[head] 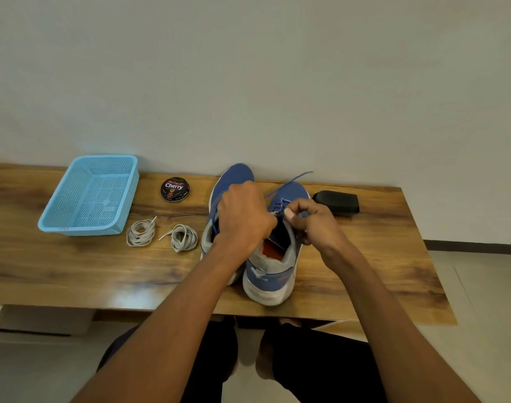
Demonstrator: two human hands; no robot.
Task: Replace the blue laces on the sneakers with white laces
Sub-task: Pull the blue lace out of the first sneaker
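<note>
Head view, centre-right of frame: my left hand (244, 213) curled over the right sneaker (273, 257), my right hand (312, 225) pinching its blue lace (289, 181), best drawn out eyelet by eyelet; white laces (162, 234) coiled lower left.

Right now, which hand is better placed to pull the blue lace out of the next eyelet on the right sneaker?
The right hand: it already pinches the blue lace at the eyelets, while the left hand steadies the right sneaker.

The round black tin (175, 189) on the table reads "Cherry" in white
</note>
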